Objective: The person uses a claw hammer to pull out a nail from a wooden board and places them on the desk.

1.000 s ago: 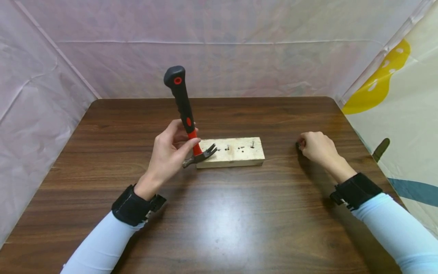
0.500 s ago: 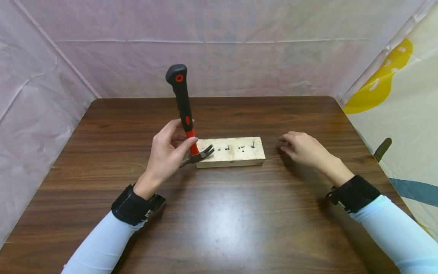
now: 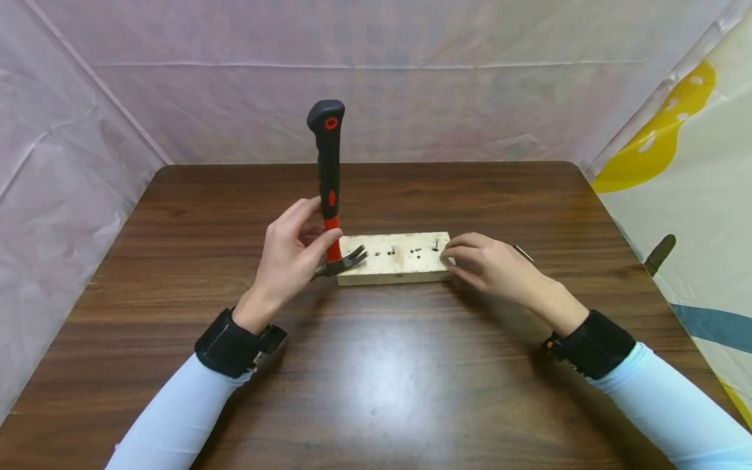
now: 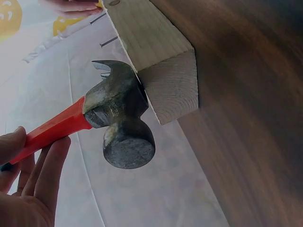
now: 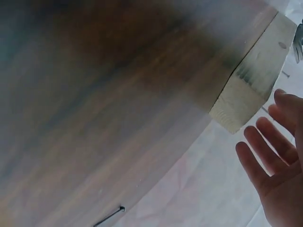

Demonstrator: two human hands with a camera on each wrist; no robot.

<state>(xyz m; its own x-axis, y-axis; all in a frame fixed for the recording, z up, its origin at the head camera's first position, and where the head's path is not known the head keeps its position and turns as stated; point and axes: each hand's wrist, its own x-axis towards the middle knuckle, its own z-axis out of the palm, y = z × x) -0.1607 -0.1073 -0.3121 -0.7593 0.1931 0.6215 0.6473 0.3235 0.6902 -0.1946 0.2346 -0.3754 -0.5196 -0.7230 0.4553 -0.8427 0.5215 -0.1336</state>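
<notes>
My left hand [image 3: 288,254] holds a claw hammer [image 3: 330,153] by the red neck, thumb on one side and fingers on the other. Its black grip points up, and its steel head [image 4: 118,97] is at the left end of a pale wooden block [image 3: 405,264]. Two nails stand up from the block: one near the middle [image 3: 393,250], another near the right end [image 3: 437,245]. Beside that right end is my right hand [image 3: 493,269], fingers extended and slightly bent, holding nothing visible. Whether its fingertips touch the block or the nail, I cannot tell.
A loose nail [image 3: 524,253] lies on the brown wood-grain table [image 3: 376,365], just beyond my right hand. Several dark holes mark the block's top. Pale sheeting [image 3: 376,111] hangs behind the table and at both sides.
My right hand has moved left from the table's right part to the block's right end, its fingers loosening. The loose nail now shows behind it. The hammer handle has swung from leaning left to nearly upright.
</notes>
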